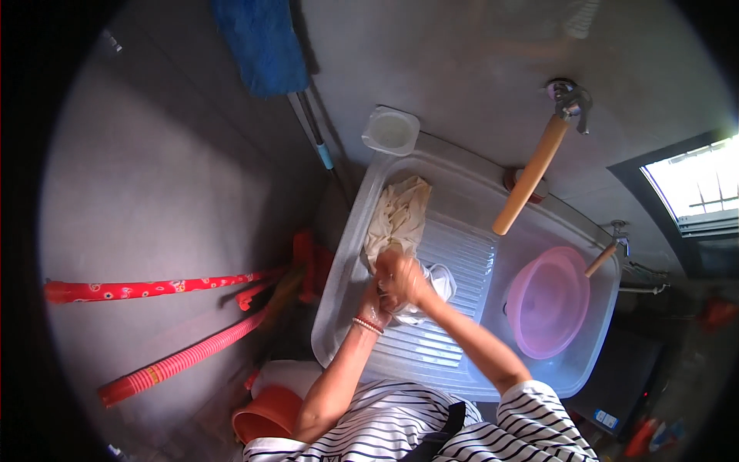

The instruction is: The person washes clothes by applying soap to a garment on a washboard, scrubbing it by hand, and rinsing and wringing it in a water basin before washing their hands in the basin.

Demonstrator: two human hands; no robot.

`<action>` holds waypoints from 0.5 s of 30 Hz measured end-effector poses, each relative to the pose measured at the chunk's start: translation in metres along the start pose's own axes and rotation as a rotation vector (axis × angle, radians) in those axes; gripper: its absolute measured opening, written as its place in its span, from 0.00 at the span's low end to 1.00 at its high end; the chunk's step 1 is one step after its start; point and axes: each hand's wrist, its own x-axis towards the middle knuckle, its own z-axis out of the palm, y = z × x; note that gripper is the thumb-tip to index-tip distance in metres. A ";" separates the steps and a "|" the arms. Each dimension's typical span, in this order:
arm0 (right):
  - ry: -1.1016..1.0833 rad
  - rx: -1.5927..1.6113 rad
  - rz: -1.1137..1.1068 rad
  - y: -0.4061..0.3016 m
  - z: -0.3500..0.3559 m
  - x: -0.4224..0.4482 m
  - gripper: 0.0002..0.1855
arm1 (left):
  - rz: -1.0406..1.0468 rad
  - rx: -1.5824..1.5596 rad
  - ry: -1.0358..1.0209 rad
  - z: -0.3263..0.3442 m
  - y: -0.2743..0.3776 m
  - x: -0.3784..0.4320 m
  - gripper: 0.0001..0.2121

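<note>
Both hands meet over the ribbed washboard [444,341] of a grey laundry sink. My left hand [375,304], wet and with beaded bracelets at the wrist, grips a white cloth [441,282]. Blurred by motion, my right hand [402,278] is curled over the left one and on the same cloth; its fingers are partly hidden. A crumpled cream cloth [399,211] lies just beyond the hands, against the sink's left side. Whether the two cloths are one piece cannot be seen.
A pink basin [551,303] is tilted in the sink's right part. A tap with a tan tube [531,176] reaches over the sink; a smaller tap [619,238] is farther right. A plastic tub [391,131] sits on the back-left corner. At lower left is a red bucket [268,413].
</note>
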 end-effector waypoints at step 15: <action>0.058 0.730 0.413 -0.015 -0.060 -0.073 0.19 | 0.153 0.576 -0.127 0.108 -0.014 -0.069 0.16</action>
